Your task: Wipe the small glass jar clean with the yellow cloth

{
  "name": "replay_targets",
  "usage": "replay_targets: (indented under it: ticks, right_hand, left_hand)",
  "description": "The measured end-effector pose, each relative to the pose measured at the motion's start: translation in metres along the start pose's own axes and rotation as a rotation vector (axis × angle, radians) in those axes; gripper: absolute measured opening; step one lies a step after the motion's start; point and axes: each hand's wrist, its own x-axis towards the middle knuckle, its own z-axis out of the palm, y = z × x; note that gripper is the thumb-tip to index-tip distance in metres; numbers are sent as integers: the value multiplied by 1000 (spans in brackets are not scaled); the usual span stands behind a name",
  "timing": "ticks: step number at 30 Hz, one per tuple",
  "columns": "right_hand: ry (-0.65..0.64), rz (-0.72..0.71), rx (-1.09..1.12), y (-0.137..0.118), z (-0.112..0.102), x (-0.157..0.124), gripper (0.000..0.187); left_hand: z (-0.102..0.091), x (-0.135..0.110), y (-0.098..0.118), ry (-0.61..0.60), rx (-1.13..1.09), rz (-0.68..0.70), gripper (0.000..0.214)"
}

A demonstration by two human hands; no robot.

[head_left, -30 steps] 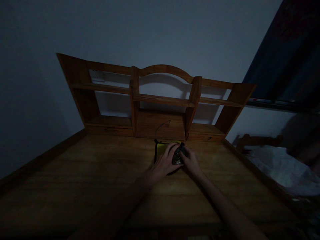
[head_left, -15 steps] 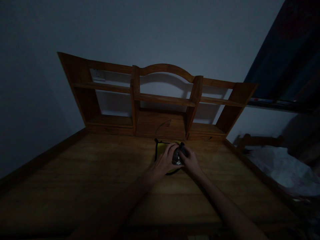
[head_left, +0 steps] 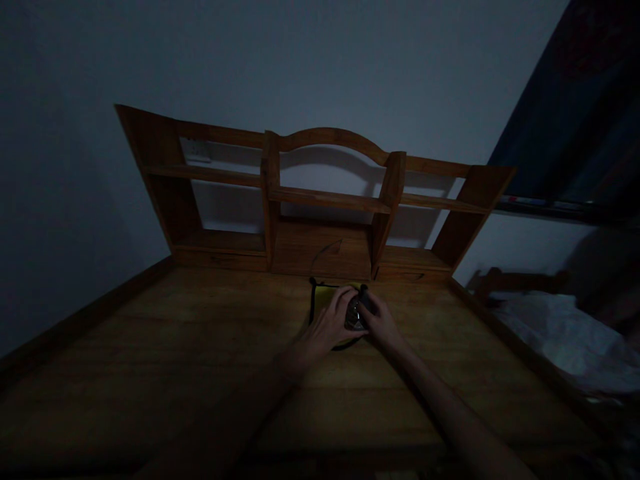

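Just in front of the shelf unit, my left hand (head_left: pixel 329 325) curls round a small clear, glossy container (head_left: pixel 355 316), its thumb low and its fingers over the top. My right hand (head_left: pixel 384 325) is closed on the dark end piece (head_left: pixel 369 304) at the container's right side. Most of the container is covered by fingers, and the dim light hides its contents. Beneath both hands lies a yellow-green fabric piece (head_left: pixel 323 295) with black edging, possibly a pouch or mat. Its upper corners show; the rest is largely hidden.
A wooden desk (head_left: pixel 200 347) spreads around my hands, with raised side edges. Along its back stands a wooden shelf unit (head_left: pixel 325 195) with small drawers, against a pale wall. To the right are whitish bedding (head_left: pixel 565 333) and a dark blue curtain (head_left: pixel 560 120).
The picture is slightly darker now. Both hands hold nearly the same pose, and the container and fabric stay where they were.
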Motion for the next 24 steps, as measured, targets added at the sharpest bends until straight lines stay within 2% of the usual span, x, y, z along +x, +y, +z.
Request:
replay_targets:
  ticks: [9, 24]
  right_hand:
    - [-12, 26, 25, 6, -1, 1, 33]
    - [-20, 27, 9, 21, -2, 3, 42]
  left_hand:
    - [0, 1, -1, 20, 45, 20, 91]
    - [3, 0, -3, -3, 106, 40, 89]
